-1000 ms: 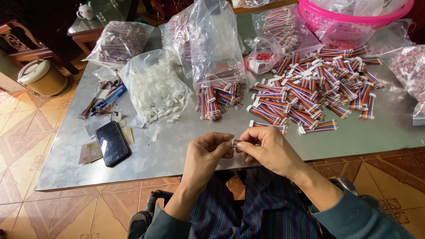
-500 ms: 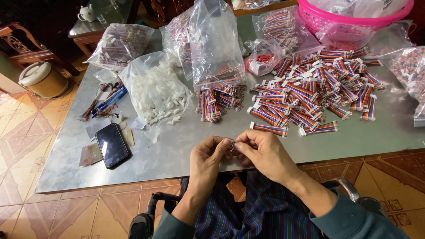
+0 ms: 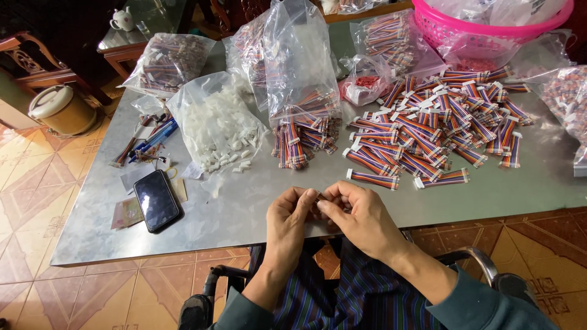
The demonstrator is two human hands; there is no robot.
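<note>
Both hands meet at the near edge of the metal tabletop [image 3: 257,201], over the person's lap. The left hand [image 3: 288,215] and right hand [image 3: 361,217] are curled toward each other, fingertips pinched together on a small dark piece [image 3: 320,197] that sits between them; it is mostly hidden by the fingers, so its kind cannot be told. Both hands are narrow, closed on that piece.

Just beyond the hands, apart from them, lie two single ribbon cable pieces [image 3: 373,179] with white end connectors, flat on the tabletop. Behind these spreads a large loose pile of striped cable pieces [image 3: 437,119]. To the left of that pile a clear plastic bag [image 3: 299,61] stands upright, with a smaller heap of cables [image 3: 302,135] spilling from its mouth. Further left, an open bag of white plastic connectors [image 3: 214,122] lies on its side, a few connectors scattered at its opening.

A black phone [image 3: 156,200] lies face up near the left front edge of the tabletop, resting partly on some paper. Behind it sit pens and loose wires [image 3: 147,143]. A pink basket [image 3: 489,24] stands at the far right, holding more bags. Off the tabletop at left, a cream round pot with a lid [image 3: 61,110] sits on the tiled floor [image 3: 36,183].
</note>
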